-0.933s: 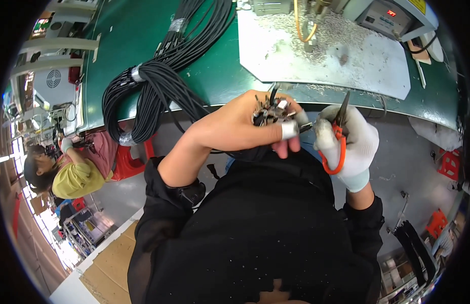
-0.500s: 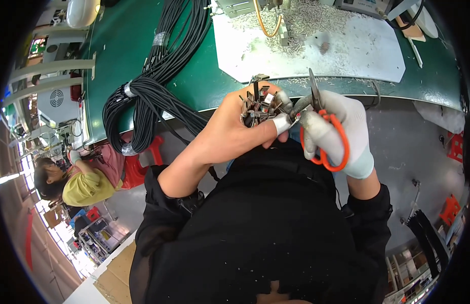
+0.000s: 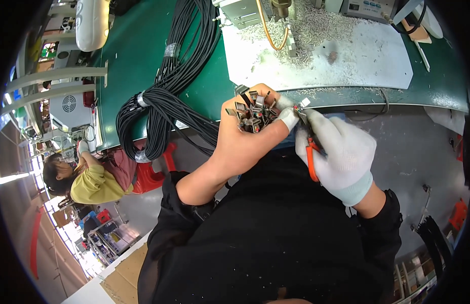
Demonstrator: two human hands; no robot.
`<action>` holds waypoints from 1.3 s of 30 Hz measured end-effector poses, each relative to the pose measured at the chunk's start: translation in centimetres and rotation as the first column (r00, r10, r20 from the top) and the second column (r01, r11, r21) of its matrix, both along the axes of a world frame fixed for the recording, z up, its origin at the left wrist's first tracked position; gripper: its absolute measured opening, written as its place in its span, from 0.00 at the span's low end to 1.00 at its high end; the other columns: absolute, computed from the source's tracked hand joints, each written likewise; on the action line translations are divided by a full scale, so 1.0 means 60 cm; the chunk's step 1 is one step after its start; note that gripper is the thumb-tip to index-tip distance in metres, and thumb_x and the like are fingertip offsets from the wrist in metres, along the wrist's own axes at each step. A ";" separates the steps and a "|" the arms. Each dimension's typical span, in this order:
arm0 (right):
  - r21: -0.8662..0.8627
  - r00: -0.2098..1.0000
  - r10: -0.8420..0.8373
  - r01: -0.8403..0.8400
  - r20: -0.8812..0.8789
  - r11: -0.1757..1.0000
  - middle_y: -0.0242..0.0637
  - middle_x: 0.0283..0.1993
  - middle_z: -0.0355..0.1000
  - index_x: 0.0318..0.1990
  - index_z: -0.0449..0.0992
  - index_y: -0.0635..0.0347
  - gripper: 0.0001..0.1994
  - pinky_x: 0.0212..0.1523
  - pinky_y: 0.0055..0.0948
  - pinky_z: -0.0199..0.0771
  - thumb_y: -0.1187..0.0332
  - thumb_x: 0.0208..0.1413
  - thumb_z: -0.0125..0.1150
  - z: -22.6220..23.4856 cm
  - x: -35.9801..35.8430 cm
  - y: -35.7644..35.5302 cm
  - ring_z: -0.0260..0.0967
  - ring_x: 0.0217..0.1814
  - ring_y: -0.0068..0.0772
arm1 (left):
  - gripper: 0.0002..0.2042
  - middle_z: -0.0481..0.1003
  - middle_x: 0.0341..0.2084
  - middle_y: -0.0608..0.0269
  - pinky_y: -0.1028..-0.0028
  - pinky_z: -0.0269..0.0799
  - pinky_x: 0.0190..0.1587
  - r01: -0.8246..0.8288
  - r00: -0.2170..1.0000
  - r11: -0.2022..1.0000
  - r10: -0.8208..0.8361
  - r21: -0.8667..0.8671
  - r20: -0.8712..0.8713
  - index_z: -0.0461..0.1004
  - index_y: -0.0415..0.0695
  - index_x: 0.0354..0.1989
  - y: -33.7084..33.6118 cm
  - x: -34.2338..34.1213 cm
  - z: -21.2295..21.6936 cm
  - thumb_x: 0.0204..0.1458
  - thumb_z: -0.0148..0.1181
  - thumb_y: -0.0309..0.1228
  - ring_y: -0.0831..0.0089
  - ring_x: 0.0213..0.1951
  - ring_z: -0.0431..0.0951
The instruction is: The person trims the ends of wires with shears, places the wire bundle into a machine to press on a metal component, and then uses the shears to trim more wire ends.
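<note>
My left hand (image 3: 245,139) is curled round a bunch of cable ends with small metal connectors (image 3: 256,115), some showing red bits. White coverings are on its thumb and a fingertip, which pinch one connector (image 3: 302,105) apart from the bunch; its outer end looks white or shiny. My right hand (image 3: 344,149), in a white knit glove, is closed on scissors with orange handles (image 3: 312,161). The dark scissor blades (image 3: 302,120) reach up to the pinched connector. Whether they touch it, I cannot tell. Part of the scissors is hidden behind the glove.
Thick tied coils of black cable (image 3: 156,109) lie over the green bench (image 3: 126,71) and hang off its edge. A white board (image 3: 377,66) carries many small metal bits beneath a bench machine (image 3: 242,12). Leftward, a person in yellow (image 3: 95,182) sits near a red stool (image 3: 146,177).
The scissors have swung from pointing upward, clear of the connectors, to the pinched connector. My right fingers have left the connector and wrapped round the handles. The whole view has shifted slightly.
</note>
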State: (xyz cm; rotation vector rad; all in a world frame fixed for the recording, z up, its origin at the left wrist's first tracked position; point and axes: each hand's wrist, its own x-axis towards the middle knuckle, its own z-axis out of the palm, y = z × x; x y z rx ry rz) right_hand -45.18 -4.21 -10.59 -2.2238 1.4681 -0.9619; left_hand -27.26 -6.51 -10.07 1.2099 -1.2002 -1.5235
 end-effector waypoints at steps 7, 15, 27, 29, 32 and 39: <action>0.311 0.935 0.057 -0.173 0.350 0.934 0.40 0.23 0.71 0.36 0.76 0.62 0.09 0.23 0.29 0.70 0.72 0.47 0.66 0.006 -0.005 0.005 0.71 0.21 0.39 | 0.08 0.74 0.27 0.71 0.84 0.66 0.31 -0.012 0.994 0.935 0.051 -0.355 0.101 0.71 0.38 0.36 0.009 -0.009 -0.007 0.48 0.62 0.18 0.88 0.27 0.69; 0.253 0.946 0.068 -0.153 0.316 0.955 0.41 0.24 0.71 0.37 0.76 0.63 0.09 0.24 0.30 0.70 0.72 0.48 0.65 -0.007 -0.007 0.005 0.72 0.22 0.40 | 0.10 0.75 0.29 0.68 0.85 0.66 0.32 0.227 0.959 0.909 -0.145 -0.351 0.243 0.71 0.36 0.39 -0.001 -0.003 -0.007 0.48 0.60 0.16 0.88 0.28 0.70; 0.150 0.993 0.044 -0.061 0.111 0.987 0.37 0.19 0.69 0.36 0.76 0.63 0.06 0.21 0.27 0.66 0.73 0.50 0.62 -0.025 -0.002 -0.008 0.66 0.16 0.33 | 0.07 0.72 0.21 0.74 0.85 0.63 0.28 0.019 0.983 1.000 -0.015 -0.021 0.185 0.71 0.39 0.29 -0.009 -0.003 -0.012 0.44 0.64 0.19 0.90 0.26 0.67; 0.449 0.929 0.053 -0.226 0.366 0.864 0.33 0.18 0.67 0.35 0.75 0.63 0.05 0.20 0.25 0.64 0.71 0.53 0.59 -0.025 -0.009 -0.013 0.64 0.15 0.26 | 0.06 0.71 0.20 0.72 0.84 0.62 0.27 0.019 0.992 0.992 -0.034 0.121 0.119 0.72 0.39 0.28 -0.016 -0.001 -0.007 0.45 0.64 0.19 0.89 0.25 0.67; 0.575 0.862 0.005 -0.342 0.506 0.743 0.29 0.17 0.65 0.34 0.75 0.63 0.07 0.19 0.23 0.61 0.69 0.56 0.57 -0.027 -0.011 -0.014 0.61 0.15 0.19 | 0.05 0.70 0.19 0.71 0.83 0.61 0.25 0.073 0.996 0.968 -0.084 0.241 0.038 0.72 0.39 0.29 -0.025 0.007 -0.012 0.46 0.63 0.21 0.88 0.23 0.67; 0.595 0.860 -0.042 -0.315 0.508 0.740 0.26 0.16 0.64 0.32 0.73 0.64 0.11 0.17 0.19 0.57 0.65 0.60 0.53 -0.052 -0.015 -0.040 0.59 0.14 0.14 | 0.04 0.68 0.18 0.68 0.79 0.59 0.23 0.042 0.990 0.936 0.009 0.349 -0.141 0.72 0.38 0.30 -0.089 0.051 -0.057 0.50 0.60 0.23 0.83 0.20 0.65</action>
